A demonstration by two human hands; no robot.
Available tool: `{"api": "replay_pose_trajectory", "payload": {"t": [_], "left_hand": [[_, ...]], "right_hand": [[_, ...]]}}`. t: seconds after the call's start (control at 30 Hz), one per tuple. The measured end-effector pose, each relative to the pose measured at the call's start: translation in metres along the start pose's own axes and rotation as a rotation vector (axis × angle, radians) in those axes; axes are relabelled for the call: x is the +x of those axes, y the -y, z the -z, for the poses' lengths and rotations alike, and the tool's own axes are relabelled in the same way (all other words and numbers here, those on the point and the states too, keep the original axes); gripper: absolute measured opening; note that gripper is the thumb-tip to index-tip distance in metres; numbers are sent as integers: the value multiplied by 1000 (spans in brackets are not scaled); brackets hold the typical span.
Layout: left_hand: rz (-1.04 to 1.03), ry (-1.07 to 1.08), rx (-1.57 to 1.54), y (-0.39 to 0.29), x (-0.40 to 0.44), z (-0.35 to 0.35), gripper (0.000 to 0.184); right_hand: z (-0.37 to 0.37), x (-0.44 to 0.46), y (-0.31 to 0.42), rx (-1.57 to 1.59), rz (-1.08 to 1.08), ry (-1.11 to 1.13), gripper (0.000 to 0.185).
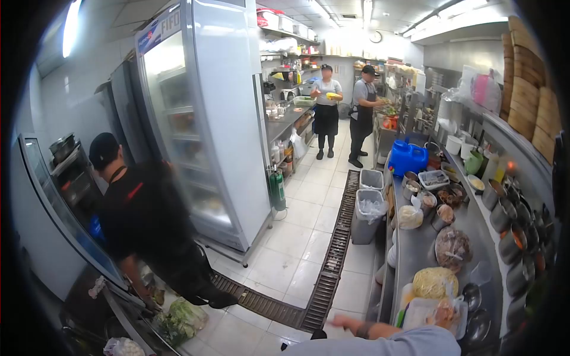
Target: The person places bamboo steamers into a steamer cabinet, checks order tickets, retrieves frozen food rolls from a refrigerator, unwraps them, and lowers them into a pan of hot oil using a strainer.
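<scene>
At the bottom edge, my right hand reaches leftward over the tiled floor from a grey sleeve. Its fingers look stretched out, slightly blurred, and no object shows in them. A dark band or marking circles the forearm. Close to the sleeve, on the steel counter, a white plastic container stands beside a clear bag with pinkish-orange contents. Behind these sits a bag of pale yellow noodle-like food. My left hand is out of view.
A person in black bends at the left near leafy greens and a tall fridge. Two people stand farther back. Grey bins, a floor drain and a blue jerrycan line the aisle.
</scene>
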State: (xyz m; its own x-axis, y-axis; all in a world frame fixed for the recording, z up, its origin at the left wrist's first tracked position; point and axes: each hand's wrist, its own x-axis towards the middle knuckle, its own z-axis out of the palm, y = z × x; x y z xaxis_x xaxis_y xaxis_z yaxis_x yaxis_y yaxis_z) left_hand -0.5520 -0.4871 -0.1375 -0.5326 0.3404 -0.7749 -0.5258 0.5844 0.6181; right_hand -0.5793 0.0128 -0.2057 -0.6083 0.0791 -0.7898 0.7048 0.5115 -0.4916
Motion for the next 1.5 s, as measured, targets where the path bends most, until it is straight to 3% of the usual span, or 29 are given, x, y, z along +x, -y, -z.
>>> {"api": "replay_pose_trajectory", "payload": {"t": [0.03,0.07,0.17,0.23,0.27,0.37,0.43,0.53,0.6,0.63,0.7,0.77,0.8,0.9,0.97,1.03,1.1,1.17,1.23,1.3,1.33,1.4,1.43,1.5], "left_hand": [[41,23,12,17,9,-1,26],[93,50,27,35,19,-2,26],[325,175,95,97,79,-6,26],[493,284,119,120,118,-13,27],[491,318,146,119,128,-21,27],[297,384,309,75,137,-40,29],[183,403,284,48,131,-64,24],[133,414,337,8,100,-110,35],[-42,533,417,-18,63,-141,63],[-34,542,438,-32,41,-155,63],[-181,713,560,-55,2,-183,73],[-174,822,725,-55,-2,-211,76],[-196,839,893,-52,2,-225,77],[-214,972,1239,-64,-23,-275,79],[-158,999,1408,-91,-68,-325,81],[-177,1027,1484,-53,-35,-375,81],[-388,1236,1415,-25,-28,-438,82],[-207,1306,1413,-31,-94,-527,82],[-240,1364,1349,-21,-142,-606,89],[-534,1178,1510,13,-172,-681,90],[-610,1206,1468,-3,-218,-710,96],[-924,1206,1403,6,-250,-754,102],[-917,1204,1384,12,-259,-778,102],[-1096,1251,1228,25,-275,-817,102]], "right_hand": [[-54,13,-41,-346,143,-24,89],[-77,34,-76,-330,144,-19,89],[-114,-41,-104,-309,217,335,90],[-126,-69,-116,-402,201,6,86],[-125,-77,-115,-376,210,-5,83],[-116,-129,-79,-284,205,-65,72],[-120,-160,-59,-187,324,-122,65],[-138,-212,-37,-48,401,-138,57],[-150,-247,-37,-32,422,-113,55],[-154,-262,-43,-30,448,-76,54],[-156,-292,-68,33,478,-10,52],[-160,-327,-106,221,332,145,51],[-166,-343,-134,170,437,24,48],[-188,-390,-205,414,485,-85,48],[-200,-432,-245,467,418,-174,52],[-217,-467,-292,489,354,-253,56],[-234,-490,-345,196,76,-151,67],[-281,-504,-410,223,65,-154,74],[-302,-535,-451,879,-51,-278,72],[-337,-555,-489,1459,-29,-509,69],[-332,-576,-497,1365,-32,-446,69],[-331,-619,-495,1864,66,-868,64],[-330,-626,-512,1852,51,-859,64],[-334,-642,-548,2061,368,-1119,56]]}}
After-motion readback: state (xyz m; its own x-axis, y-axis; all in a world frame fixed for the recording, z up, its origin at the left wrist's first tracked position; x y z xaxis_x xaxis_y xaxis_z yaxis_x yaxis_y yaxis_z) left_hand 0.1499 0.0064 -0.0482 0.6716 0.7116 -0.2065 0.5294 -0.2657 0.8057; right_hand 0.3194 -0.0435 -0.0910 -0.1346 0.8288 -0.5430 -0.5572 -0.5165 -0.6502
